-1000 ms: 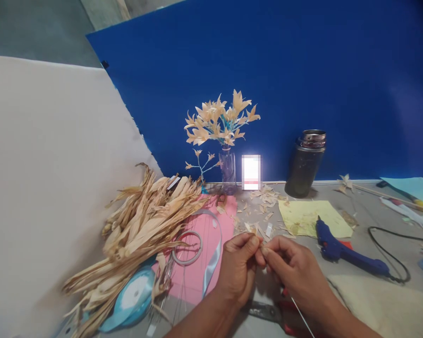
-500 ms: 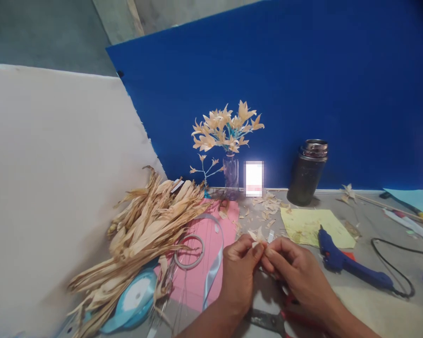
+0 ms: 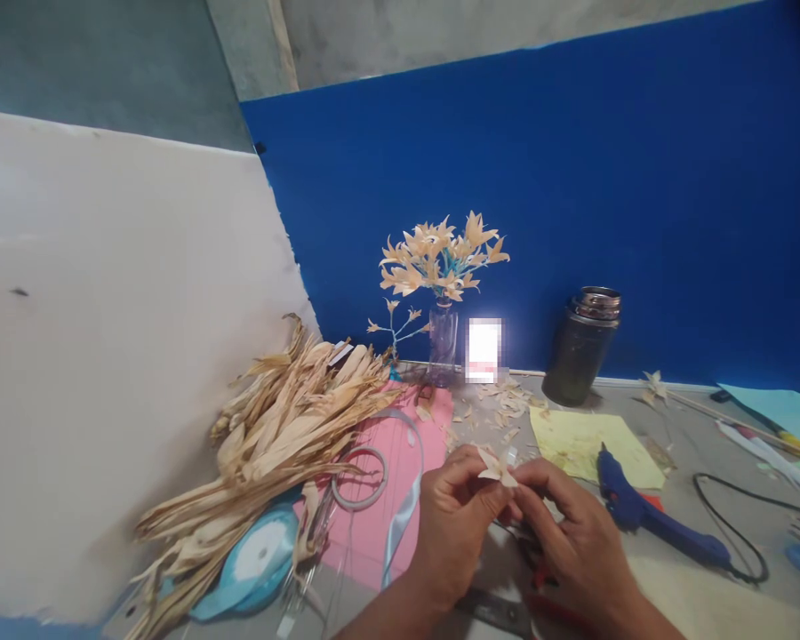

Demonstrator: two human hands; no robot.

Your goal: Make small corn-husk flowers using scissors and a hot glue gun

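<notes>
A small cream husk flower (image 3: 498, 468) with pointed petals is pinched between my two hands near the table's front. My left hand (image 3: 454, 516) holds it from the left, thumb and fingers pressed together. From the right, my right hand (image 3: 566, 524) grips its base, with fingertips close to those of the left. Scissors (image 3: 497, 613) with red handles lie beneath my hands, partly hidden. Behind stands a clear vase (image 3: 444, 347) with a bunch of similar flowers (image 3: 440, 258).
Dried husks (image 3: 293, 418) and a blue ribbon roll (image 3: 260, 556) lie left, beside pink paper (image 3: 366, 542). At right are a blue glue gun (image 3: 660, 520), yellow paper (image 3: 573, 436) and a dark flask (image 3: 581, 347). Husk scraps (image 3: 507, 400) litter the back.
The flower between my fingers has turned so that its open petals face the camera more. The view has tilted upward slightly, and objects at the back appear lower.
</notes>
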